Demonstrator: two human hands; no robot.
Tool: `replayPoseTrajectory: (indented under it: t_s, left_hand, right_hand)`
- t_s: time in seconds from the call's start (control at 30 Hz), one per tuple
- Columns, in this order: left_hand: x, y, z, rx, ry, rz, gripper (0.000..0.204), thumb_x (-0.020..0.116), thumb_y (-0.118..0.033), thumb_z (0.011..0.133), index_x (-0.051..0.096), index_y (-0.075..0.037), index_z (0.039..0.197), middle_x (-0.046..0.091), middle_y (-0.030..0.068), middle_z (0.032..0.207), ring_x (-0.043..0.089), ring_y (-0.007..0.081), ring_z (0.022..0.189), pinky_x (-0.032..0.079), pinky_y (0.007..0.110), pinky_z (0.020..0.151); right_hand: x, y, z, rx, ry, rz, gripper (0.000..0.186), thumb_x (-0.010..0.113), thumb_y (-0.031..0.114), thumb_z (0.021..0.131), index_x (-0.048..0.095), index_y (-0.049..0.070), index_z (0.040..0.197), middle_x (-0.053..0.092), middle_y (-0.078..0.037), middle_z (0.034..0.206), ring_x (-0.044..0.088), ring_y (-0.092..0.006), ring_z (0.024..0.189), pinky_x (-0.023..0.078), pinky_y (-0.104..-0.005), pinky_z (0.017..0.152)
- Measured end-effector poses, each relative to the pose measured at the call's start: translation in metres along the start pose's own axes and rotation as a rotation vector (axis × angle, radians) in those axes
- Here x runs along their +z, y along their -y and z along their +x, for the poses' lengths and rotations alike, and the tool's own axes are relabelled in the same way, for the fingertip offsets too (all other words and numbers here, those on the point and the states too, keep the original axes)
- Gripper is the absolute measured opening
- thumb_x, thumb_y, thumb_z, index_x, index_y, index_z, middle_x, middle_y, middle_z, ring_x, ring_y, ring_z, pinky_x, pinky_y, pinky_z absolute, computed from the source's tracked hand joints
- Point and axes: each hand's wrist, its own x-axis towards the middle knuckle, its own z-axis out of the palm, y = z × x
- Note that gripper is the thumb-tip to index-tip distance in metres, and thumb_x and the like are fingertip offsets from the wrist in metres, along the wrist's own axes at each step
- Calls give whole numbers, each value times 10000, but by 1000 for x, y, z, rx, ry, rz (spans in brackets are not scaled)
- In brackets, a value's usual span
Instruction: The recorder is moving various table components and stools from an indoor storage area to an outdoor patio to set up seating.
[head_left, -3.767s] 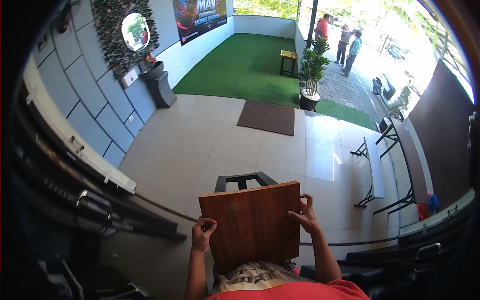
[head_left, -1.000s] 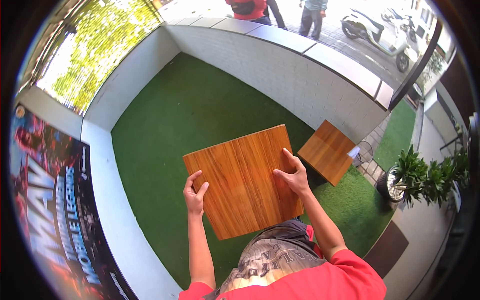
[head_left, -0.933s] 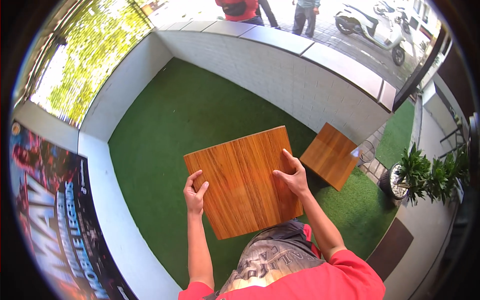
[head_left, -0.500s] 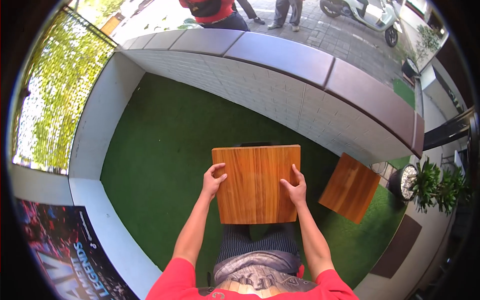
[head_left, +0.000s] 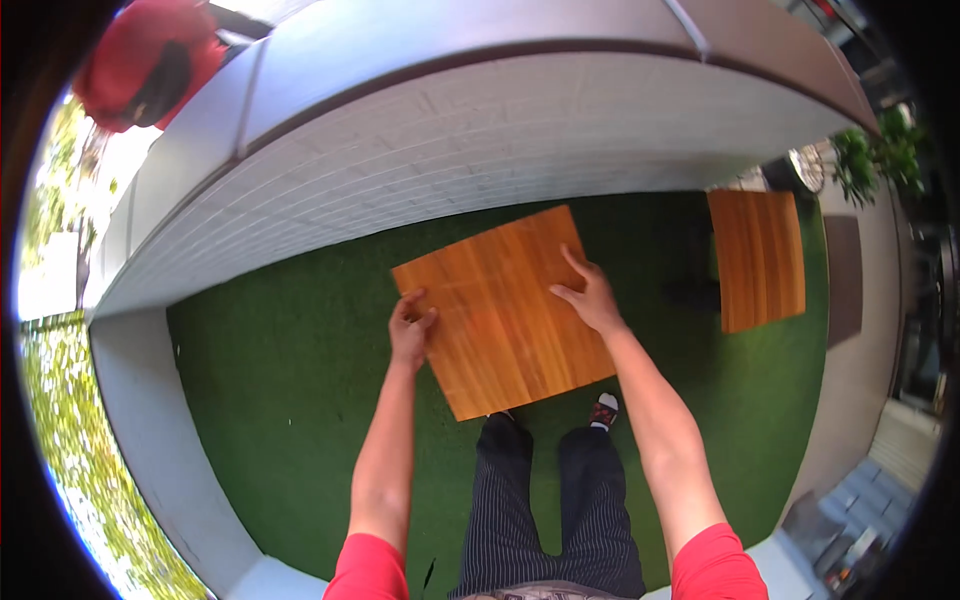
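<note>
A square wooden tabletop [head_left: 505, 320] with striped brown grain is in front of me, turned at an angle above the green floor. My left hand [head_left: 408, 328] grips its left edge, the thumb lying on the upper face. On the right edge, my right hand [head_left: 592, 297] is closed the same way, thumb on top and the other fingers partly hidden. Whatever supports the tabletop underneath is hidden. Farther right stands a second wooden table [head_left: 760, 262] of similar colour, a dark base showing faintly beside it; neither hand touches it.
A pale brick half-wall [head_left: 480, 140] with a smooth cap curves along the far side. A low grey wall [head_left: 150, 400] borders the left. Green turf [head_left: 290, 450] covers the floor. Potted plants [head_left: 870, 160] stand at the far right. A person in red [head_left: 150, 65] is beyond the wall.
My view has swung round and the tabletop has turned counterclockwise in the picture, its right side now higher. Both hands keep their hold. The second table now appears higher and farther right.
</note>
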Motion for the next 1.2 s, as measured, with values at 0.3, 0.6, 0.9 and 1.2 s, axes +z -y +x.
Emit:
replayPoseTrajectory:
  t_s: [0.3,0.6,0.9,1.2]
  left_hand:
    - [-91,-6,58,66,57,157,441,610,23,811,520,-77,1231,554,17,1114,540,114,907,471,250,778]
    - [-140,-3,81,-37,-47,72,502,589,-43,876,361,-177,1303,501,131,1215,519,186,1049,469,329,860]
    - [-147,28,-4,-152,35,249,514,584,-47,876,285,-175,1275,488,108,1214,479,180,1077,444,323,830]
    - [-170,10,29,-185,146,278,435,556,18,863,391,-176,1215,498,88,1215,512,181,1049,457,325,832]
  right_hand:
    - [122,-31,14,-23,-27,-21,758,755,214,734,380,284,1389,530,-170,1126,496,-309,1038,403,-371,923]
    - [186,-6,39,66,-79,-92,798,708,236,772,257,355,1419,471,-210,1066,488,-374,1010,446,-445,856]
    - [167,-15,-65,235,-24,-119,752,617,280,850,159,377,1439,469,-240,1073,521,-399,921,455,-484,816]
    - [213,-13,-108,269,-179,-23,767,626,267,847,156,394,1440,460,-208,1045,510,-384,853,452,-470,790]
